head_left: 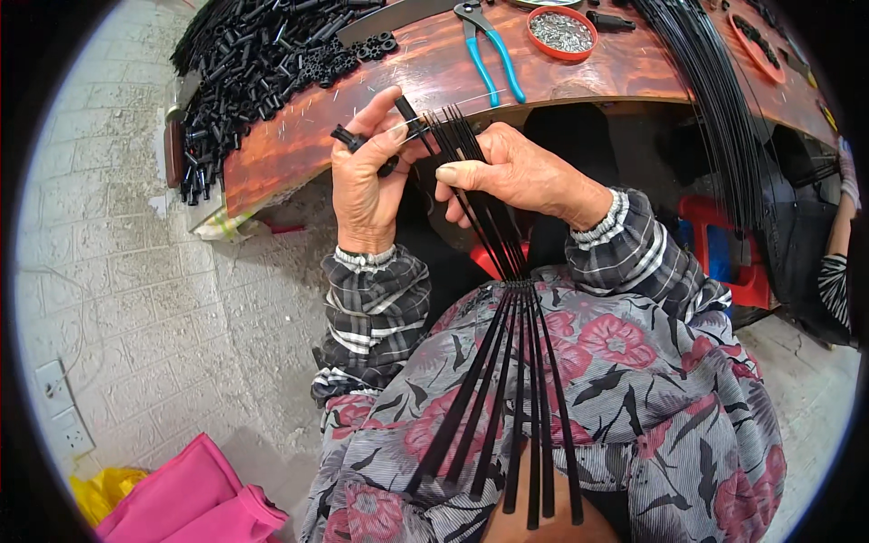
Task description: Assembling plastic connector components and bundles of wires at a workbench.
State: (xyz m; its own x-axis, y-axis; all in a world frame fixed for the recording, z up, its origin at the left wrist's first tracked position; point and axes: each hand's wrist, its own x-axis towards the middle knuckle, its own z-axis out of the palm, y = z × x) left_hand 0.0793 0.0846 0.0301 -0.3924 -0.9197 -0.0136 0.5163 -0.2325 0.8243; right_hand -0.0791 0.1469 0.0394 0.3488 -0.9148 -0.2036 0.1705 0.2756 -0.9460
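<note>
A bundle of thin black rods [496, 217], like umbrella ribs, runs down from between my hands over my lap. The rods gather at a small ring [518, 284], below which thicker black rods [534, 407] fan out toward me. My right hand [516, 172] is closed on the upper bundle, thumb laid across it. My left hand [373, 176] is closed around small black tubular fittings [348, 138]; one points out past the palm, another stands by the index finger. Thin silvery wire shows at its fingertips beside the rod tips. The inner fingers are partly hidden.
On the wooden table [615, 68] lie a heap of black fittings [262, 72], blue-handled pliers [493, 54], a red dish [562, 34] of small metal pieces and a long bundle of black rods [715, 109]. Another person's arm [844, 208] shows at right, beyond a red stool [738, 258].
</note>
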